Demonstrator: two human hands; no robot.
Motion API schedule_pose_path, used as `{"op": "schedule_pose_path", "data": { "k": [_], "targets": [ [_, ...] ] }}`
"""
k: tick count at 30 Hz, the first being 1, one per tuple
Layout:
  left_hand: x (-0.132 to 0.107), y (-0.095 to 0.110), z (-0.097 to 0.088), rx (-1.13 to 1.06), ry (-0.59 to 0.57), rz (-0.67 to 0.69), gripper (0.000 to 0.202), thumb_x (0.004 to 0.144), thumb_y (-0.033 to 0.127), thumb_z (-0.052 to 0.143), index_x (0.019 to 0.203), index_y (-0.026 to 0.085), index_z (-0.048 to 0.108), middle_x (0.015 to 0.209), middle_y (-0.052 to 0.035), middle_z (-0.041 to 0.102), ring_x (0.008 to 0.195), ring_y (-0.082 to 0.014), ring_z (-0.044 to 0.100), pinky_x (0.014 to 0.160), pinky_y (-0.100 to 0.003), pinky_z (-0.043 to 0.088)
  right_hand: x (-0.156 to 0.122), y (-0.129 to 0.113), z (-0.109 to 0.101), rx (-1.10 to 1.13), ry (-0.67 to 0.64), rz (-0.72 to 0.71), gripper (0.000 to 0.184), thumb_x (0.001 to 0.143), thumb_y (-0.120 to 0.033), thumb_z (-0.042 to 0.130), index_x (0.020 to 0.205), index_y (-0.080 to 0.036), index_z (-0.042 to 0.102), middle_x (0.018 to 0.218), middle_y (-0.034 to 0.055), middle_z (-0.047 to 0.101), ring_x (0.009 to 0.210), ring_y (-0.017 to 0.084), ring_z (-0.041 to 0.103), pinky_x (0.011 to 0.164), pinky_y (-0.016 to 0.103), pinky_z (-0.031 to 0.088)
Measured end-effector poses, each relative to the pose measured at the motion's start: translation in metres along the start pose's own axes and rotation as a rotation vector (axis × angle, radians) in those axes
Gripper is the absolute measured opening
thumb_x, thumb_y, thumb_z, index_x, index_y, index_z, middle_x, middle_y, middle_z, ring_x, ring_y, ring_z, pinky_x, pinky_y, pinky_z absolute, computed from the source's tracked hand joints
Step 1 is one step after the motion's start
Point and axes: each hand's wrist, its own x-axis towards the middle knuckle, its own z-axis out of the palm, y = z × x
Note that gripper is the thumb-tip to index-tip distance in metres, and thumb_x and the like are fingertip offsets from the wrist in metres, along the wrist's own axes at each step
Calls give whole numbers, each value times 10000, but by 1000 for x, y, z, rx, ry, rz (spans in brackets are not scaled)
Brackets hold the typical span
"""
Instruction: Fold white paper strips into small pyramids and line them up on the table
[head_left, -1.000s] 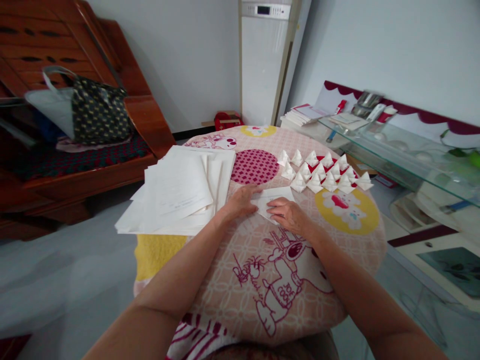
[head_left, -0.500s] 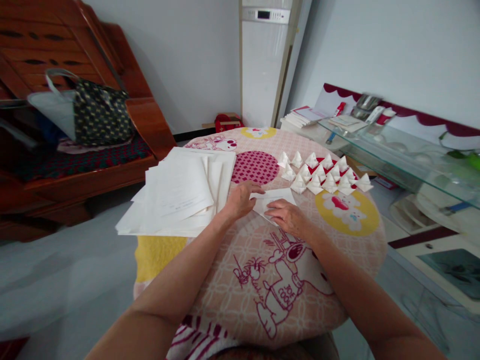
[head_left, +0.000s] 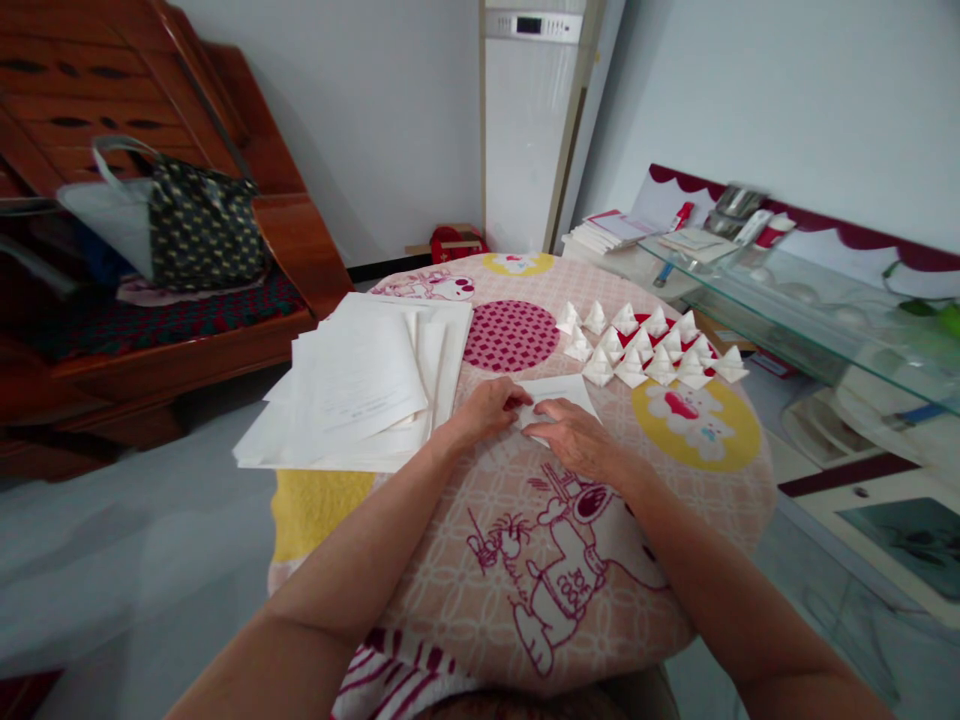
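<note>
A small white sheet of paper, partly folded, lies on the cloth-covered table in front of me. My left hand is closed on its left corner with bent fingers. From the right, my right hand grips the near part of the sheet, its thumb and forefinger on either side of a fold. Both hands cover much of the paper, so the exact crease is hidden. Beyond my right hand stand several small pointed folded-paper pieces in rows.
A stack of white paper sheets lies to the left on the round table. At the right is a glass shelf with cups and papers. A wooden bench holding a dotted bag stands at the left.
My left hand has shifted slightly right and nearer, its fingers curling in on the sheet's corner. My right thumb and forefinger have parted a little at the fold.
</note>
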Motion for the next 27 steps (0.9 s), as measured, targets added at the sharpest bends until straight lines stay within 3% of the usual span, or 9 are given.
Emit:
{"op": "schedule_pose_path", "data": {
  "k": [7,16,21,24,27],
  "targets": [
    [2,-8,3,-33,13,26,454,678,6,585,1027,206,795,907,-23,745,771,-141,654,758,-258,542,-11,10,-2,185,72,-13,308,885,-68,563,989,-227,805,1295,96,681,1216,258,621,1035,444,516],
    [2,-13,3,-38,1,46,488,660,-2,569,1044,204,789,921,-22,739,790,-134,652,770,-247,547,-26,17,-21,319,-55,6,252,838,-92,647,962,-227,819,1384,85,656,1200,268,656,1031,425,532],
    [2,-16,0,-34,-14,76,490,698,-2,534,1072,190,784,956,-33,739,834,-131,658,798,-248,545,-31,24,-22,344,-50,26,244,808,-41,634,813,-221,799,1323,62,696,1125,245,690,978,398,551],
    [2,-14,-1,3,-21,86,478,728,-3,527,1076,193,789,992,-47,742,873,-141,663,837,-264,541,-34,35,-14,323,58,9,242,814,-116,703,1000,-242,792,1292,76,707,1136,251,684,997,442,547],
    [0,-10,-1,25,-3,72,448,748,4,538,1069,183,794,979,-56,737,878,-150,662,853,-275,540,-34,36,-8,222,104,44,414,788,-172,778,1199,-212,739,1356,142,661,1210,289,645,1029,480,531]
  ]
}}
